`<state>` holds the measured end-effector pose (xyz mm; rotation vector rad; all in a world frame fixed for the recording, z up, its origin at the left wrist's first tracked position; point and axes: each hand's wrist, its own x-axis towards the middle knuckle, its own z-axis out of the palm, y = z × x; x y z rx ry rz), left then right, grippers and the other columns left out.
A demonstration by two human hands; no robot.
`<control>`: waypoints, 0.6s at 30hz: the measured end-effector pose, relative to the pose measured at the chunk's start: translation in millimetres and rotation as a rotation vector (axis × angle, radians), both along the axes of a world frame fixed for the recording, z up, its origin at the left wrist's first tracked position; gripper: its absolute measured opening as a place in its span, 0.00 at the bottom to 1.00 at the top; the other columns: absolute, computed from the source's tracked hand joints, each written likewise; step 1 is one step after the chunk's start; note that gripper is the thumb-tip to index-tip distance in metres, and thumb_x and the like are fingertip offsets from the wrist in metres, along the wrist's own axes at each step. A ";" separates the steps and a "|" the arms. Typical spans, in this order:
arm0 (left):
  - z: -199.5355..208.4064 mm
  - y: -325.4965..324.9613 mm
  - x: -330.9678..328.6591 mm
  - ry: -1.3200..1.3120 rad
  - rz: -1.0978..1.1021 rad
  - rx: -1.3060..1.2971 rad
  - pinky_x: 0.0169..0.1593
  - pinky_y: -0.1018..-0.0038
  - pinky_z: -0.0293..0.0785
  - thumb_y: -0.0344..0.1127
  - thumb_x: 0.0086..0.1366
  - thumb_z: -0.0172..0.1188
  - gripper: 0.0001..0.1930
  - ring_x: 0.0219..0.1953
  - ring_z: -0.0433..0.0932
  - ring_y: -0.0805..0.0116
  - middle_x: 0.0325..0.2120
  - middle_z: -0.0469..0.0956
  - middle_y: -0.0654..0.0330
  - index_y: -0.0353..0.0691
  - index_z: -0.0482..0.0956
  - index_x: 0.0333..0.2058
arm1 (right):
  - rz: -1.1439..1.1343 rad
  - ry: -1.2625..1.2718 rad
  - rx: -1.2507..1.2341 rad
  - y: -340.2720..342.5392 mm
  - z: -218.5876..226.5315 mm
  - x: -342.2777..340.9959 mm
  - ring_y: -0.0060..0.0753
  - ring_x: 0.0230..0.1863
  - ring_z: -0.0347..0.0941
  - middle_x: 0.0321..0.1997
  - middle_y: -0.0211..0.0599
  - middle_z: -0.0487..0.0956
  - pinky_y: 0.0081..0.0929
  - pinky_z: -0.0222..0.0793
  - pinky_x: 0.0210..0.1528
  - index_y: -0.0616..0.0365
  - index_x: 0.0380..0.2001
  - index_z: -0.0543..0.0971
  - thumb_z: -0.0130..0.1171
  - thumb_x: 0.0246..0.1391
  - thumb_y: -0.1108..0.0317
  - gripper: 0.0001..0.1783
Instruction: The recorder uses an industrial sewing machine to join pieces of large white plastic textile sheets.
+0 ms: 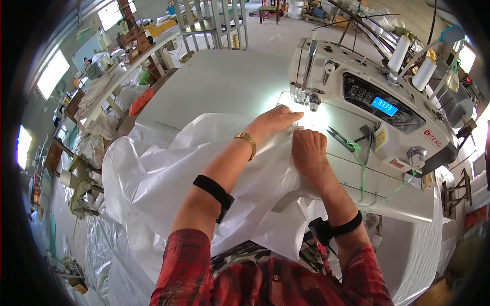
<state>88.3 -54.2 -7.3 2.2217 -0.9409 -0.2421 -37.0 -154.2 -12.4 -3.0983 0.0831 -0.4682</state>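
The white sheet (pixel 148 171) billows on the person's side of the sewing machine (pixel 352 66), reaching both hands. The right hand (pixel 310 149) curls tight on its edge, fingertips hidden from me; the left hand (pixel 278 120), loosely open, rests nearer the glare-swallowed needle.

Grey slatted chair (pixel 201 25), workshop background.
At left, a brown machine (pixel 135 41) on a long bench (pixel 121 78), a bright window (pixel 53 74), and an orange-red bundle (pixel 141 101), perhaps a filled bag.
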 end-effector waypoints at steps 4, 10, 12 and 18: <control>-6.1 -8.1 10.4 0.139 -0.054 0.131 0.34 0.64 0.68 0.44 0.61 0.58 0.18 0.24 0.69 0.63 0.18 0.72 0.56 0.32 0.73 0.23 | 0.008 0.044 -0.046 -2.2 -7.3 4.7 0.41 0.29 0.81 0.23 0.40 0.81 0.36 0.74 0.31 0.55 0.24 0.81 0.56 0.43 0.73 0.05; -20.7 -11.2 3.1 -0.161 -0.029 0.078 0.33 0.60 0.68 0.40 0.60 0.59 0.17 0.24 0.73 0.56 0.18 0.75 0.51 0.32 0.73 0.20 | 0.076 -0.100 0.330 -36.6 -13.5 13.7 0.49 0.27 0.79 0.23 0.41 0.81 0.41 0.74 0.32 0.55 0.28 0.81 0.55 0.53 0.66 0.07; -24.4 -14.1 1.4 -0.220 -0.032 0.082 0.33 0.60 0.68 0.40 0.58 0.60 0.16 0.24 0.75 0.55 0.19 0.76 0.49 0.33 0.74 0.20 | 0.107 -0.077 0.404 -47.3 -18.4 12.2 0.51 0.31 0.78 0.29 0.41 0.81 0.41 0.73 0.35 0.55 0.31 0.81 0.54 0.55 0.65 0.09; -20.9 -14.5 -2.0 -0.193 0.137 0.002 0.35 0.61 0.73 0.36 0.49 0.66 0.10 0.29 0.78 0.48 0.22 0.78 0.47 0.37 0.77 0.19 | 0.366 -0.212 0.180 -49.1 -26.4 7.9 0.40 0.49 0.71 0.43 0.38 0.76 0.38 0.67 0.50 0.59 0.41 0.80 0.54 0.55 0.68 0.12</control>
